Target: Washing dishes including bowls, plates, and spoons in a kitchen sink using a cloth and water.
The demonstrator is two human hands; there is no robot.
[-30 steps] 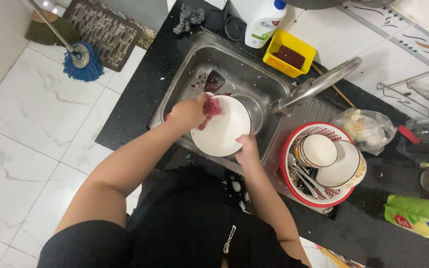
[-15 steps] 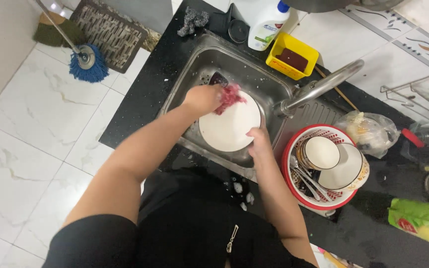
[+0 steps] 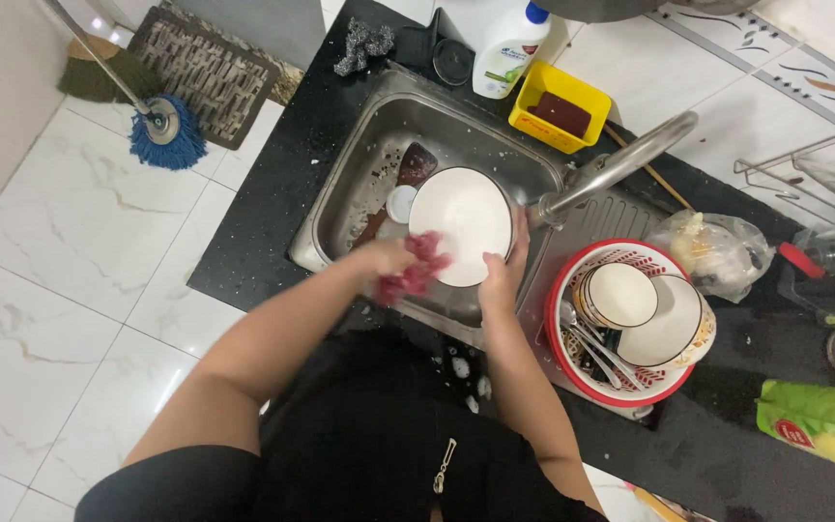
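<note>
Your right hand (image 3: 501, 274) grips the lower right rim of the round white plate (image 3: 461, 224), which tilts over the steel sink (image 3: 359, 155). Your left hand (image 3: 387, 259) is closed around a red scrubbing cloth (image 3: 419, 267) pressed to the plate's lower left edge, so both hands sit at its near side, with the plate lying just ahead of them. The tap (image 3: 620, 164) reaches in from the right. On the black worktop (image 3: 263, 203), a red basket (image 3: 572, 362) holds 2 washed bowls beside the sink.
</note>
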